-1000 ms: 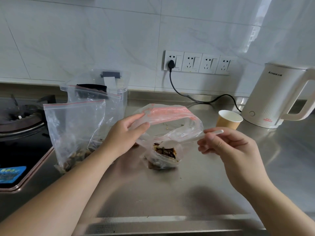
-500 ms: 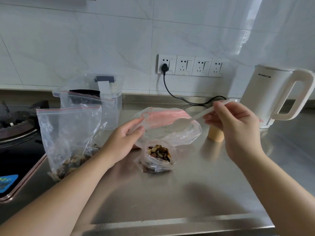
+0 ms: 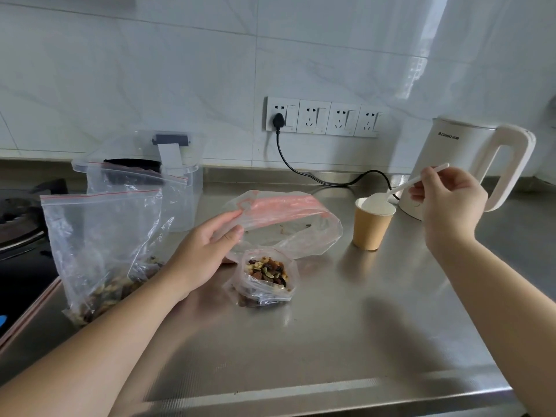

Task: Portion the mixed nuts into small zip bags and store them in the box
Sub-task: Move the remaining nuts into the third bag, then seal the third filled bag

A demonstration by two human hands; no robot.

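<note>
Hands (image 3: 207, 251) beside open small zip bag (image 3: 264, 281) of mixed nuts (image 3: 267, 270)

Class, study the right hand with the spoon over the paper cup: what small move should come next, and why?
Probably lower the white spoon into the paper cup and let go. Its bowl hangs at the rim, and the small bag already holds nuts but stands unsealed, which needs the right hand free.

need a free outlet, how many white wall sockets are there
4, in one row on the tiled wall: leftmost holds the black plug; the next three look free.
</note>
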